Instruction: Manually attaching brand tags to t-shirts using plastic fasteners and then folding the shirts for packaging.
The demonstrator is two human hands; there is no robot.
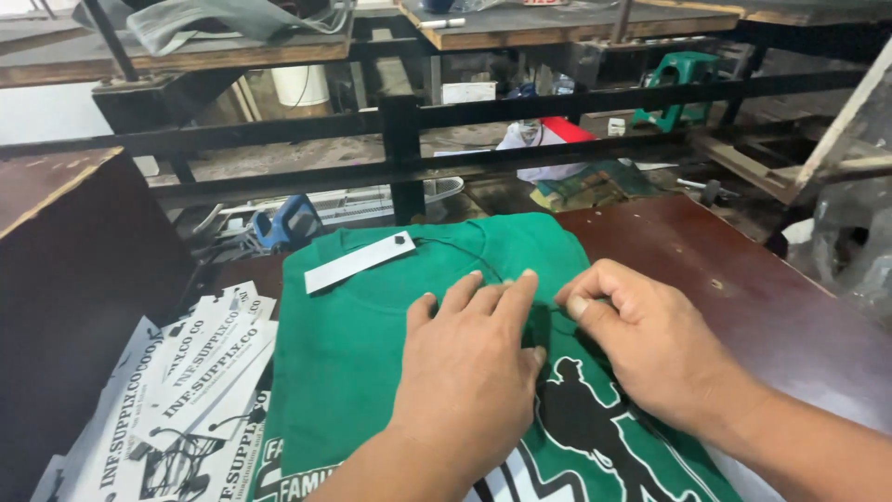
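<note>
A folded green T-shirt lies flat on the dark reddish-brown desk, its neck pointing away from the person and a black and white print showing on the near part. Both hands rest on the shirt, just below the collar. The left hand lies palm down with its fingers stretched out flat and close together, pressing on the cloth and gripping nothing. The right hand sits just beside it, thumb and forefinger pinched together on a thin black string. That string runs up across the collar to a white rectangular hang tag, which lies on the shirt's far left shoulder. To the left of the shirt, a fanned pile of white printed tags is spread over the desk, partly touching the shirt's edge.
</note>
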